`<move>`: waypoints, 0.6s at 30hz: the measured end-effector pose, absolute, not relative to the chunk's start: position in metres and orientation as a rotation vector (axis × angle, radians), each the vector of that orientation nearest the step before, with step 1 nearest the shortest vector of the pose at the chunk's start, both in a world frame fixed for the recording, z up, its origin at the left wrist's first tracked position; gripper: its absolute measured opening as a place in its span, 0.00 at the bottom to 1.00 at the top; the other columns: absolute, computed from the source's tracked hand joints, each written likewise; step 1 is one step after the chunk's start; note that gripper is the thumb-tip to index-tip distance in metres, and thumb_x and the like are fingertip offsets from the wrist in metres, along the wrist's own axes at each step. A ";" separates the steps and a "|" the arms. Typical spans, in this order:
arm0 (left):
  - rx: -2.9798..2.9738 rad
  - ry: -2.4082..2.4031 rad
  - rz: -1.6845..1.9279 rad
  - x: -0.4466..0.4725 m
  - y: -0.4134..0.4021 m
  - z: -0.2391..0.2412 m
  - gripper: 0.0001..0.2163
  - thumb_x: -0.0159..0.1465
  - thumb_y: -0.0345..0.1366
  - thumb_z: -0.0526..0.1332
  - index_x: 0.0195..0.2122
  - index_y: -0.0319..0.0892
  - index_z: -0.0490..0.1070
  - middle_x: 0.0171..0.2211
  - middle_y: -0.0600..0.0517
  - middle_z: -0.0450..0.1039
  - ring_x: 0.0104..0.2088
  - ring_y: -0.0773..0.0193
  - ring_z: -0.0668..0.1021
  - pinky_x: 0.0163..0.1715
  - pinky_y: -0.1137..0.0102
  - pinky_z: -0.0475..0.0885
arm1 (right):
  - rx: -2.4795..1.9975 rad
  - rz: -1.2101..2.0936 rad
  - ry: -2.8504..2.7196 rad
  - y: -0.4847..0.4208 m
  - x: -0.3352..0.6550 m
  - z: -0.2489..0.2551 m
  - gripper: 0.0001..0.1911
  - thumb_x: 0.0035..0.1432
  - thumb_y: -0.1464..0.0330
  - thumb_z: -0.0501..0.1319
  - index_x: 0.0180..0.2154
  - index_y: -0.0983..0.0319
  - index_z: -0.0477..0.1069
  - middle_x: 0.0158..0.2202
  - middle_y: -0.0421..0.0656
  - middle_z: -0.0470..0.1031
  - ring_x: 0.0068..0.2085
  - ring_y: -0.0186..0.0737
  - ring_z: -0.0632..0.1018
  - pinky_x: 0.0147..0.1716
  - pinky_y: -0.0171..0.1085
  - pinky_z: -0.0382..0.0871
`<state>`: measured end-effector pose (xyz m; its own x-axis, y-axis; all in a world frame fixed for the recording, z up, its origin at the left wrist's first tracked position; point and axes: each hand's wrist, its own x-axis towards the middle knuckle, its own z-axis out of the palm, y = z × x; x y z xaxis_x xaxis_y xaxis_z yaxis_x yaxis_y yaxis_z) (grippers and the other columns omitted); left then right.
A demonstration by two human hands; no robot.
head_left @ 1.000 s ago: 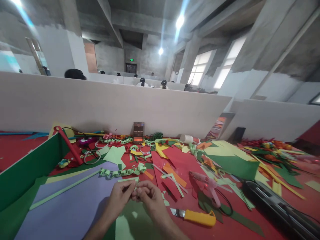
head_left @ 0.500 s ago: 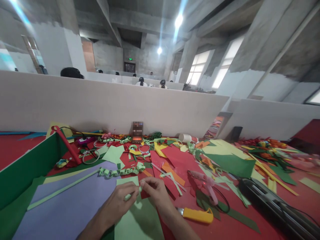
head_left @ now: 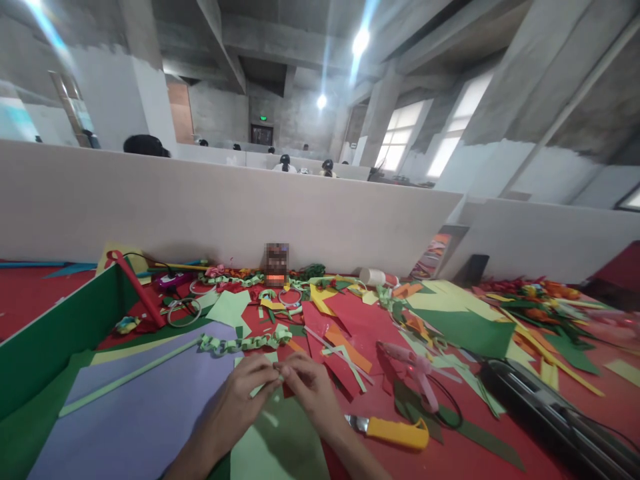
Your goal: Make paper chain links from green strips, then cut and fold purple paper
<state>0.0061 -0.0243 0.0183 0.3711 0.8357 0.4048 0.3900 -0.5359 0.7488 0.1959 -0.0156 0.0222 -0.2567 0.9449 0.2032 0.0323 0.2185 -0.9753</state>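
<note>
My left hand [head_left: 253,383] and my right hand [head_left: 303,381] meet over a light green sheet of paper [head_left: 280,443]. Between their pinched fingertips is a small light green paper strip [head_left: 259,389], mostly hidden by the fingers. Just beyond the hands lies a light green paper chain [head_left: 245,343] of curled links. From its left end a long, straight light green strip [head_left: 130,378] runs across a purple sheet [head_left: 145,413]. A yellow-handled utility knife [head_left: 395,431] rests right of my right wrist.
A pink glue gun [head_left: 413,367] with a black cord lies to the right, and a long black device [head_left: 545,413] sits beyond it. Coloured paper scraps [head_left: 345,333] cover the red table. A green panel [head_left: 65,320] stands at the left, with a white partition [head_left: 225,207] behind.
My hands have drawn closer together at the fingertips, and the left fingers have curled further over the strip. The view has shifted slightly; the things on the table stay put.
</note>
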 end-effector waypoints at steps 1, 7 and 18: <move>2.153 1.089 1.100 0.004 -0.024 0.018 0.09 0.74 0.38 0.58 0.40 0.47 0.78 0.40 0.50 0.72 0.43 0.61 0.76 0.44 0.68 0.72 | -0.949 1.215 -1.547 -0.015 0.196 0.023 0.18 0.63 0.52 0.66 0.38 0.59 0.84 0.37 0.46 0.75 0.37 0.40 0.76 0.32 0.35 0.70; 2.508 1.034 1.177 -0.007 -0.024 0.017 0.10 0.74 0.32 0.58 0.47 0.51 0.78 0.59 0.46 0.67 0.58 0.55 0.70 0.55 0.62 0.72 | -0.919 1.300 -1.602 -0.012 0.201 0.021 0.19 0.59 0.50 0.70 0.39 0.58 0.85 0.33 0.42 0.77 0.34 0.38 0.77 0.35 0.36 0.70; 2.290 1.184 1.035 0.001 -0.018 0.011 0.11 0.74 0.38 0.57 0.48 0.52 0.80 0.56 0.49 0.76 0.58 0.56 0.75 0.58 0.59 0.73 | -1.103 0.988 -1.750 -0.018 0.205 0.035 0.17 0.67 0.54 0.63 0.50 0.54 0.83 0.46 0.48 0.80 0.46 0.49 0.80 0.46 0.43 0.73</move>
<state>0.0015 -0.0180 0.0108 0.3802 0.8121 0.4426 0.5471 -0.5833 0.6004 0.2046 -0.0184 0.0351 -0.2765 0.9335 0.2284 0.2865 0.3070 -0.9076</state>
